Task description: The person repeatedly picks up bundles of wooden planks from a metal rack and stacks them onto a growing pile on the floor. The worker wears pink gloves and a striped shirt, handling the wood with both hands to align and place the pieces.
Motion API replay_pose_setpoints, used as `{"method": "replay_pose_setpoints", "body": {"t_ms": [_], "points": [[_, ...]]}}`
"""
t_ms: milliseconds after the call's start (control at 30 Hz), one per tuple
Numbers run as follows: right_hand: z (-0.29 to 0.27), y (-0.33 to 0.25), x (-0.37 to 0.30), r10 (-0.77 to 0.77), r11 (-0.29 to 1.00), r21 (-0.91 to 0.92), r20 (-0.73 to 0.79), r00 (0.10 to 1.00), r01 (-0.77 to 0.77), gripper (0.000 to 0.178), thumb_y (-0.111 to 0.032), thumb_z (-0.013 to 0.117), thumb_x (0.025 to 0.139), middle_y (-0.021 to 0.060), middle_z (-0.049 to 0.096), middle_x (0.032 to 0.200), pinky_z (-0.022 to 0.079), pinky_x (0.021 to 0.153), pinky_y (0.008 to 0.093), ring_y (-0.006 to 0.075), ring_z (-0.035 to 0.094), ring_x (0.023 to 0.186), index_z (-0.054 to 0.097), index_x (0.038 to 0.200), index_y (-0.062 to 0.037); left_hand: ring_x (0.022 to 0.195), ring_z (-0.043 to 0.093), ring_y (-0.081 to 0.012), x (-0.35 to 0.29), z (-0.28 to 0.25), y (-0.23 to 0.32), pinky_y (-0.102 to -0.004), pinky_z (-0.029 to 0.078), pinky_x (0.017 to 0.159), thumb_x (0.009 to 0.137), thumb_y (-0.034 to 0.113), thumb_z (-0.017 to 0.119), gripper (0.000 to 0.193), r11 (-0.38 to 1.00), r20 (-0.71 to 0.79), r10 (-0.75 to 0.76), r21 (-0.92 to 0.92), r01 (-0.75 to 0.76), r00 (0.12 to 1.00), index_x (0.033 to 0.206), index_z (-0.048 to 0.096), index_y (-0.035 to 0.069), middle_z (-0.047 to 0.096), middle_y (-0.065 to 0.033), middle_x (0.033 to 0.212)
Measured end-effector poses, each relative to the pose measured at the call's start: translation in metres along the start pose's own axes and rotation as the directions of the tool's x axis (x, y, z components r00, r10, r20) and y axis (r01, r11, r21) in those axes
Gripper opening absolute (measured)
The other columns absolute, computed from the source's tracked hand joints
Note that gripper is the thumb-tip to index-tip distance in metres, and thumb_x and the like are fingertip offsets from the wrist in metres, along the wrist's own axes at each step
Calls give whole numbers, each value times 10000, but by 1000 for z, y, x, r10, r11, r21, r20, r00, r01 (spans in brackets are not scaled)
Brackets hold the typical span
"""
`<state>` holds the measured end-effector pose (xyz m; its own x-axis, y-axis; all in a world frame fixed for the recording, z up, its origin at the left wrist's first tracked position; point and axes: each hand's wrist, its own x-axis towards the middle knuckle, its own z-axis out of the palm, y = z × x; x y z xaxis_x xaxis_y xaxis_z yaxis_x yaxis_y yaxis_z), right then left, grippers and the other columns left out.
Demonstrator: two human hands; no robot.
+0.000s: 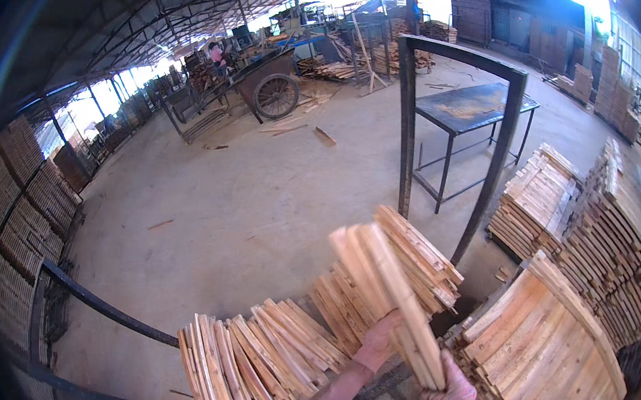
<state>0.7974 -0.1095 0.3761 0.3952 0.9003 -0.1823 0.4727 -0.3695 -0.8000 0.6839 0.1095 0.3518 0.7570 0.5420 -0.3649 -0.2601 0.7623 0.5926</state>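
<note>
A small bundle of pale wooden slats [386, 282] slants across the front right, held between both hands. My left hand [379, 341] is closed against the left side of the bundle, its fingers partly hidden by the wood. At the near lower end, my right hand [456, 392] is wrapped round the slats. Beneath and left of them lies a row of loose slats [261, 351], leaning side by side. Another pile of slats [418, 258] sits just behind the bundle. Close to my right hand stands a stack of curved wooden panels [544, 341].
A black metal frame [406, 124] rises behind the slats, with a dark metal table [473, 107] beyond it. More panel stacks [617, 211] line the right. A black rail [109, 303] runs at the lower left. Farther off are a wheeled cart [266, 85] and a person [216, 55].
</note>
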Motion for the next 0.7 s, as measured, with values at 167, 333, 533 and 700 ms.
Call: {"method": "replay_pose_setpoints", "body": {"t_ms": [167, 333, 533, 700], "points": [[-122, -13, 29, 67, 982, 190, -325, 943, -4, 945, -266, 763, 772, 244, 551, 1420, 413, 1120, 405, 328, 537, 1334, 310, 1579, -74, 1068, 683, -282, 73, 100, -34, -384, 548, 939, 947, 189, 617, 345, -268, 568, 209, 816, -513, 796, 1269, 664, 75, 726, -123, 1173], [-264, 85, 19, -45, 886, 368, -539, 841, 283, 902, -171, 830, 758, 191, 537, 1417, 401, 1134, 351, 246, 501, 1334, 367, 1510, 17, 985, 675, -164, 137, 280, -84, -325, 560, 874, 873, 130, 771, 412, 888, 593, -85, 409, -209, 801, 1251, 639, 34, 711, -57, 1132], [-301, 198, 7, -19, 931, 286, -579, 815, 225, 867, -158, 868, 727, 143, 625, 1299, 485, 1050, 358, 219, 596, 1213, 433, 1466, -32, 795, 713, -191, 222, 314, -213, -315, 603, 712, 982, 94, 614, 230, 368, 812, -22, 549, -750, 584, 1199, 659, 33, 717, -66, 1047], [-311, 243, 11, 111, 886, 431, -553, 826, 170, 963, -216, 906, 741, 157, 576, 1377, 424, 1109, 360, 218, 532, 1291, 366, 1508, 2, 949, 702, -218, 238, 312, -230, -347, 598, 823, 870, 7, 716, 385, 849, 660, -228, 494, -185, 715, 1245, 629, 32, 714, -95, 1078]]}}
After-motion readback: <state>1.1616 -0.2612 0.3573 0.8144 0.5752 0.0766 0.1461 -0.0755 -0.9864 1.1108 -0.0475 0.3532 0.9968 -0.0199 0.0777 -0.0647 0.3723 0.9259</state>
